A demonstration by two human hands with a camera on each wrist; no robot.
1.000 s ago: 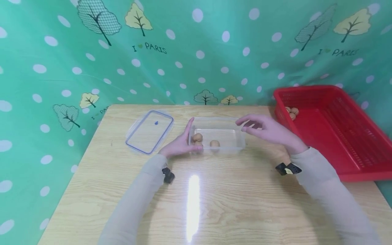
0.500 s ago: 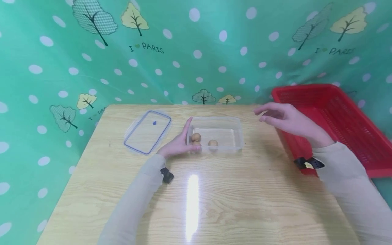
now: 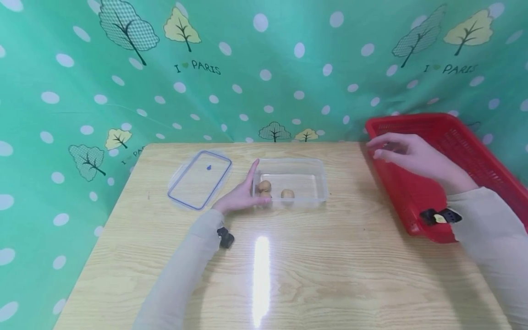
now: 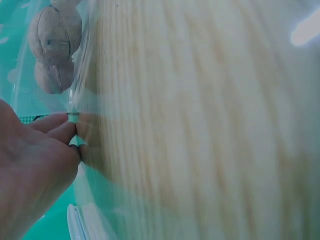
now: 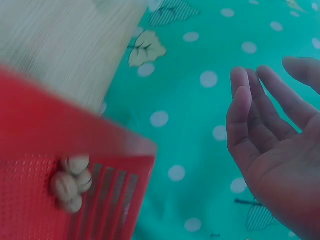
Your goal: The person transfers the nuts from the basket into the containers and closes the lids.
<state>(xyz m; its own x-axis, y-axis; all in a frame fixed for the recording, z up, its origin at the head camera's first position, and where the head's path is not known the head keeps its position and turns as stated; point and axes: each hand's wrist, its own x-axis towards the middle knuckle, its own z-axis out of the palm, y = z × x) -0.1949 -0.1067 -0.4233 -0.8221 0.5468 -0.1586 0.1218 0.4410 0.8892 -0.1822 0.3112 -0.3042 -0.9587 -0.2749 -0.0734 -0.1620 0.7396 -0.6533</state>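
My left hand (image 3: 239, 195) holds the left end of a clear plastic container (image 3: 307, 200), thumb along its front wall and fingers at the back. Inside lie walnuts (image 3: 287, 194), with two close together by that hand and one nearer the middle. Walnuts (image 4: 55, 35) also show through the plastic in the left wrist view. Over the left edge of a red basket (image 3: 389, 195) hovers my right hand (image 3: 420, 158), its fingers loosely bent and holding nothing. Several walnuts (image 5: 67, 185) sit in the basket's corner in the right wrist view; the hand hides them in the head view.
A clear lid with a blue seal (image 3: 200, 179) lies on the wooden table (image 3: 321, 266), left of the container. Behind the table hangs a green dotted cloth (image 3: 235, 55). The basket's high walls stand along the table's right side.
My right hand has moved right, from the container's right end to above the basket's left edge. The left hand, container and walnuts inside it have stayed in place.
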